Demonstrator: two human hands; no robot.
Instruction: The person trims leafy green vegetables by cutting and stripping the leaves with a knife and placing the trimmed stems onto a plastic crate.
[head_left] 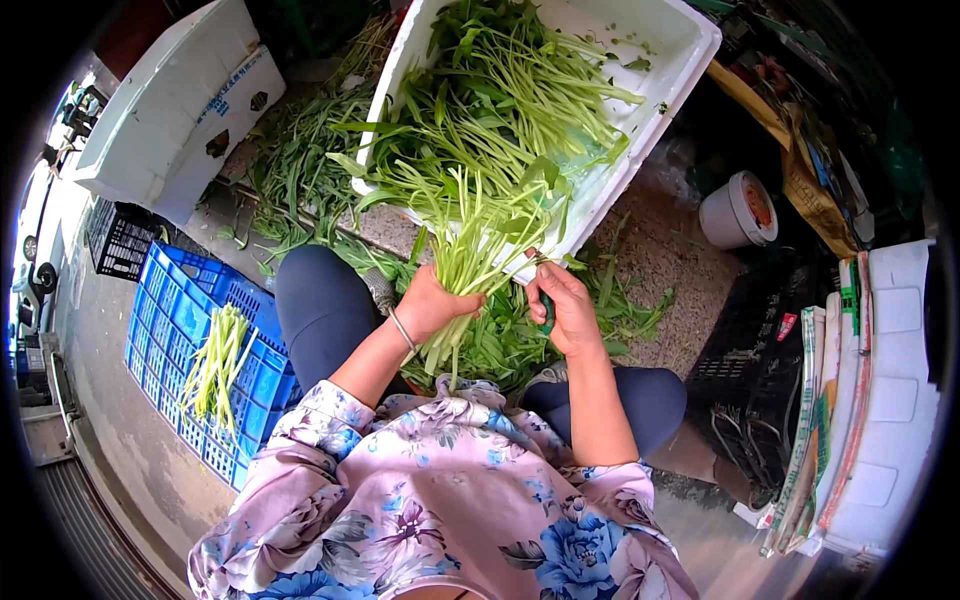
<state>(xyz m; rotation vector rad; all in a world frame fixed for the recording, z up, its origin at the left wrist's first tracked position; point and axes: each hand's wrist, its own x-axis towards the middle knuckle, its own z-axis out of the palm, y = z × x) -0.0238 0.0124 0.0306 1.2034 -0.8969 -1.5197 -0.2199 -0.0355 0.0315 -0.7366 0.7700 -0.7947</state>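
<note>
My left hand [436,302] is closed round a bunch of leafy green stems [470,235], which look like water spinach. The pale cut ends point up and away, while leaves hang below the fist. Close by on the right, my right hand [566,305] is closed on a small green-handled tool [546,313], which looks like a knife; its blade is mostly hidden. Just beyond both hands, a white foam box [655,150] holds a heap of the same greens [480,110].
Loose leaves [510,340] lie on the ground between my knees. At left, a blue crate [165,330] carries a bundle of stems [218,365]. Another foam box [185,110] stands far left. A white bucket [728,215], black crate [755,330] and stacked foam pieces [880,390] are at right.
</note>
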